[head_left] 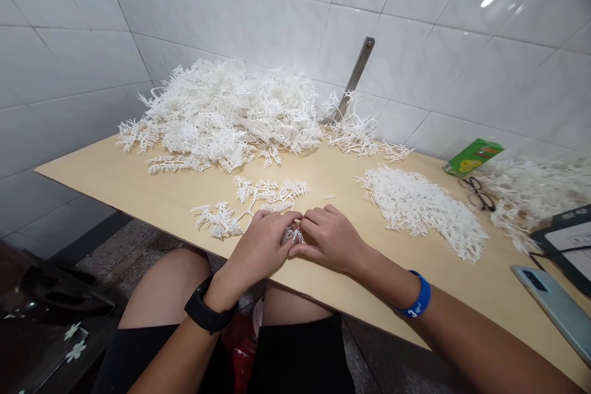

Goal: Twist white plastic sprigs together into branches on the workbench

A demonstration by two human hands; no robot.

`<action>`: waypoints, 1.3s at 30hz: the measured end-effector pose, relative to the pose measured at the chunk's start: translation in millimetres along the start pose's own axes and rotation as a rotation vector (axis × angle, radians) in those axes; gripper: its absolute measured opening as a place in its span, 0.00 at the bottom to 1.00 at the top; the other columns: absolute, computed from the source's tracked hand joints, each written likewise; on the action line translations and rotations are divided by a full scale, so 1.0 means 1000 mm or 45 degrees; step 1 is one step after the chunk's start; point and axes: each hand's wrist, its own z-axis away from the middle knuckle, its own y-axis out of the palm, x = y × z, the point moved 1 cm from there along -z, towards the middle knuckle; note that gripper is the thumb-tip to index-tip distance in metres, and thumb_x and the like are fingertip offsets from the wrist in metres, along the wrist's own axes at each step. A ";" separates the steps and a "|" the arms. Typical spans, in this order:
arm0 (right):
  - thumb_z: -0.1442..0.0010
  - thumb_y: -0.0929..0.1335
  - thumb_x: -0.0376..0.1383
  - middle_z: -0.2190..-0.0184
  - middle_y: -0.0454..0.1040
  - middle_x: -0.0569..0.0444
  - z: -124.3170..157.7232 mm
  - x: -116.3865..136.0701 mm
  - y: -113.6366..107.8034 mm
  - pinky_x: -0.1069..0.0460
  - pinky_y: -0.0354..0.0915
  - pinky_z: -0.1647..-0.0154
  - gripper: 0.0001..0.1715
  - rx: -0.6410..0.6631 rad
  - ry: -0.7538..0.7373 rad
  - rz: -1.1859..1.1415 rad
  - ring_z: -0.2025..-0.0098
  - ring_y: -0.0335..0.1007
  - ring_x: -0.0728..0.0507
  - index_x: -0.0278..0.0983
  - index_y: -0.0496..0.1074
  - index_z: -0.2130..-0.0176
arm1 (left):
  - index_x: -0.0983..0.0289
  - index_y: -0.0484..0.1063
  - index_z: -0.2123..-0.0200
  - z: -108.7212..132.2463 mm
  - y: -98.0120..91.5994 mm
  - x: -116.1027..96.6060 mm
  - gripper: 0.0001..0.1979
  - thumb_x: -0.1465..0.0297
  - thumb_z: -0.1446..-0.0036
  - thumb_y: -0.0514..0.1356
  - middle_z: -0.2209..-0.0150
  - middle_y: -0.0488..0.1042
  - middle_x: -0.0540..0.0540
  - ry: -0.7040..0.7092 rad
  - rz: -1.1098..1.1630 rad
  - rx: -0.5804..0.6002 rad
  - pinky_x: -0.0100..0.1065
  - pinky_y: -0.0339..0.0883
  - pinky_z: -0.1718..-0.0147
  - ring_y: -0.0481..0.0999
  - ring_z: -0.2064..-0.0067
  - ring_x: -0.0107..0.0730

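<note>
Close to the table's front edge, my left hand (266, 239) and my right hand (330, 235) meet with fingers curled inward. Between them shows a small white branched plastic piece (292, 234); both hands are closed on it, though the fingers hide part of it. Just beyond my left hand lie white branched plastic sprigs (219, 220) with thin connecting stems. A single tiny white bit (329, 197) rests on the wood beyond my right hand. To the right is a flat heap of small loose white pieces (415, 206).
A large pile of white branched sprigs (221, 114) fills the back left of the table (106, 169). A metal bar (355, 77) leans near the tiled wall. Rightward are a green box (473, 157), glasses (481, 200), more white sprigs (545, 184) and a phone (551, 305).
</note>
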 end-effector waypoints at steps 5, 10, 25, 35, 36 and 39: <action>0.33 0.60 0.48 0.68 0.74 0.48 0.003 0.002 0.002 0.49 0.55 0.65 0.22 -0.027 -0.062 -0.091 0.67 0.66 0.44 0.33 0.71 0.60 | 0.58 0.64 0.44 0.001 -0.002 -0.002 0.21 0.74 0.42 0.56 0.55 0.77 0.54 -0.003 0.023 -0.016 0.40 0.60 0.51 0.73 0.54 0.39; 0.32 0.61 0.37 0.65 0.75 0.49 0.004 0.003 0.000 0.50 0.59 0.65 0.12 -0.138 -0.157 -0.209 0.65 0.68 0.45 0.34 0.69 0.54 | 0.58 0.62 0.41 0.001 -0.001 -0.002 0.24 0.73 0.41 0.55 0.58 0.77 0.54 -0.019 0.011 -0.027 0.41 0.60 0.49 0.73 0.54 0.39; 0.33 0.62 0.36 0.65 0.75 0.49 0.004 -0.006 0.005 0.52 0.63 0.64 0.08 -0.078 -0.147 -0.431 0.64 0.69 0.46 0.36 0.70 0.59 | 0.59 0.64 0.42 0.001 -0.002 -0.002 0.23 0.71 0.41 0.55 0.59 0.78 0.53 -0.048 0.014 -0.037 0.41 0.60 0.48 0.73 0.54 0.38; 0.34 0.62 0.33 0.66 0.75 0.52 0.006 -0.012 0.008 0.53 0.65 0.63 0.06 -0.081 0.047 -0.624 0.65 0.70 0.47 0.38 0.68 0.60 | 0.59 0.65 0.43 0.003 -0.007 -0.006 0.22 0.72 0.42 0.53 0.59 0.77 0.54 -0.025 0.040 -0.022 0.41 0.61 0.50 0.73 0.55 0.39; 0.34 0.62 0.33 0.67 0.74 0.52 0.006 -0.013 0.008 0.53 0.64 0.63 0.06 -0.077 0.071 -0.624 0.65 0.70 0.47 0.38 0.68 0.61 | 0.59 0.65 0.44 0.003 -0.008 -0.007 0.22 0.73 0.43 0.54 0.59 0.77 0.54 -0.033 0.049 -0.023 0.41 0.61 0.50 0.72 0.55 0.40; 0.34 0.62 0.33 0.67 0.74 0.53 0.005 -0.014 0.007 0.54 0.63 0.64 0.06 -0.085 0.130 -0.631 0.66 0.69 0.48 0.37 0.68 0.61 | 0.59 0.66 0.45 0.002 -0.009 -0.008 0.22 0.73 0.43 0.54 0.59 0.77 0.54 -0.063 0.074 -0.027 0.42 0.61 0.50 0.72 0.55 0.40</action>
